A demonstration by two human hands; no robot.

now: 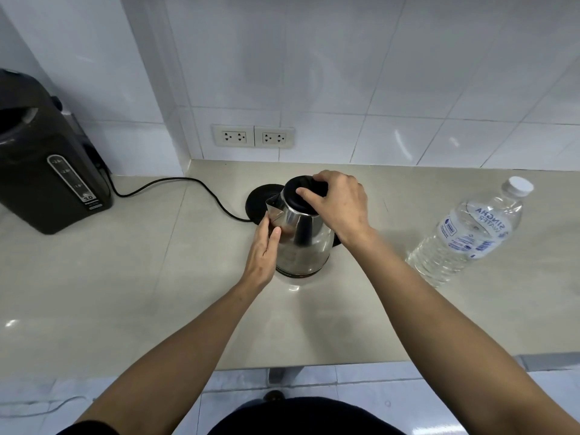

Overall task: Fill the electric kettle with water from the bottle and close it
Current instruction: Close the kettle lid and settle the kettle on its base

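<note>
A steel electric kettle [301,246] with a black lid [299,196] stands on the countertop, in front of its round black base [259,200]. My right hand [337,202] rests on top, fingers curled over the lid and the handle's upper end. My left hand [263,249] lies flat against the kettle's left side, just under the spout. The lid looks down. A clear plastic water bottle [470,232] with a white cap stands to the right, capped and holding water, untouched.
A dark thermo pot [47,158] stands at the far left by the wall. The base's black cord [188,186] runs across the beige counter [125,277]. Two wall sockets [254,137] sit behind the kettle. The counter's front edge lies near my body.
</note>
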